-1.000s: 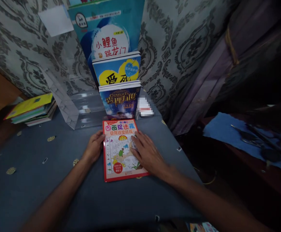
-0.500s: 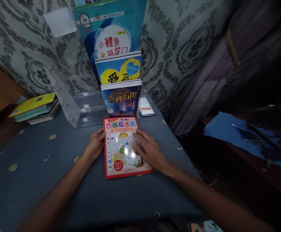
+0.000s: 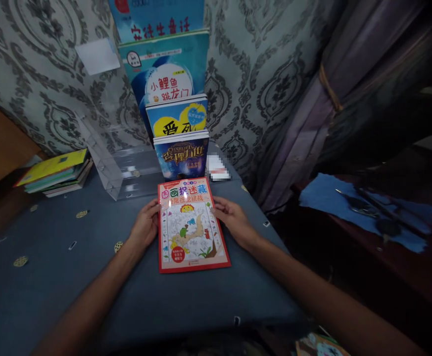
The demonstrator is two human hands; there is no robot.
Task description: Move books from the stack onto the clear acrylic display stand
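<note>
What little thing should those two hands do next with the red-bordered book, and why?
I'd probably lift the red-bordered book slightly, both sides evenly. The left hand and right hand hold its opposite side edges, and its top edge appears close in front of the dark-blue book in the clear rack, so lifting rather than sliding forward might avoid a bump.

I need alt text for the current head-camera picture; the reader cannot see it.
A person's left hand and right hand hold a red-bordered book by its sides over a blue-grey table. Behind, tiered books stand in a clear rack; a book pile lies at left.
</note>
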